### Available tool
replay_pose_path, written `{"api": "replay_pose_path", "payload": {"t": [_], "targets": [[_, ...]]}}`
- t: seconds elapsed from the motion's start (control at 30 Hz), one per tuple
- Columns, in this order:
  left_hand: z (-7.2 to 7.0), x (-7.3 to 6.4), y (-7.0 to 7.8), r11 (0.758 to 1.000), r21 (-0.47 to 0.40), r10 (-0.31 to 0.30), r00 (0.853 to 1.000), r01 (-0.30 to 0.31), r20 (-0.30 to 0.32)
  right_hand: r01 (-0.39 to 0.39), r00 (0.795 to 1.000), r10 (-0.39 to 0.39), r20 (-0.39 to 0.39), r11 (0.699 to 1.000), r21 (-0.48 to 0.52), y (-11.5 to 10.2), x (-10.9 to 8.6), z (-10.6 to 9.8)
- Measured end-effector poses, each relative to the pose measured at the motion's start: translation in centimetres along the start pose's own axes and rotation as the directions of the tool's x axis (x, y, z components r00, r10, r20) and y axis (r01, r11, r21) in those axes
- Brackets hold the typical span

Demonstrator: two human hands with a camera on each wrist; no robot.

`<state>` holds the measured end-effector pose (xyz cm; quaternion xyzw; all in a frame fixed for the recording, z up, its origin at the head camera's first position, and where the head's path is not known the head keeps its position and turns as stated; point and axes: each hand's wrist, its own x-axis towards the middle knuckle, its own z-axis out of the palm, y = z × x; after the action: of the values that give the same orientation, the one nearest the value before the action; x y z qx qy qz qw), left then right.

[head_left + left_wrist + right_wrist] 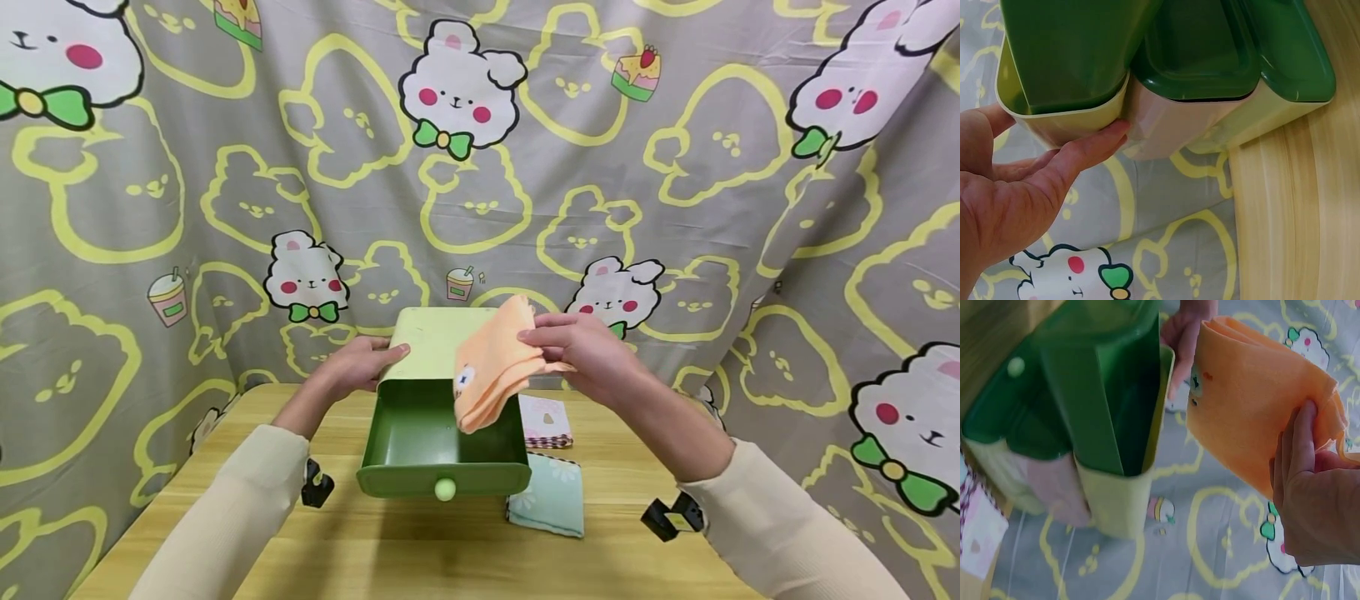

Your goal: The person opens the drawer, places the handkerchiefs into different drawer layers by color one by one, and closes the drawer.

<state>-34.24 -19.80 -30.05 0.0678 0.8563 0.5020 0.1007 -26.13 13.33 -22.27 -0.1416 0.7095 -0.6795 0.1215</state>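
Observation:
A small storage drawer unit [420, 342] with a pale yellow-green casing stands on the table, its green top drawer [442, 479] pulled out by a pale round knob. My left hand [362, 364] rests against the casing's upper left, thumb on top and straight fingers along its side [1079, 128]. Above the drawer's right part, my right hand [596, 354] pinches a folded orange towel [495, 358] by its right edge. An embroidered face shows on the towel's lower corner. In the right wrist view the towel [1254, 400] hangs apart from the drawer.
Right of the unit lie a folded mint-green towel [551, 500] and a white-pink one with checked trim [546, 421]. Two more closed drawers [1204, 50] sit below the top one. A patterned curtain [480, 208] encloses the wooden table [300, 550].

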Motion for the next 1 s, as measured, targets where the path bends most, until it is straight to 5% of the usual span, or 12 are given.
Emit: {"api": "replay_pose_path", "payload": {"t": [0.5,1.0], "targets": [[0.0,-0.1,0.1,1.0,0.014,0.003,1.0,-0.002,-0.004,-0.063,0.994,0.059,0.097,0.997,0.035,2.8,0.4,5.6],[0.0,-0.1,0.1,1.0,-0.003,0.0,1.0,-0.001,-0.008,-0.116,0.987,0.119,0.108,0.993,-0.032,5.6,0.2,5.2]]}}
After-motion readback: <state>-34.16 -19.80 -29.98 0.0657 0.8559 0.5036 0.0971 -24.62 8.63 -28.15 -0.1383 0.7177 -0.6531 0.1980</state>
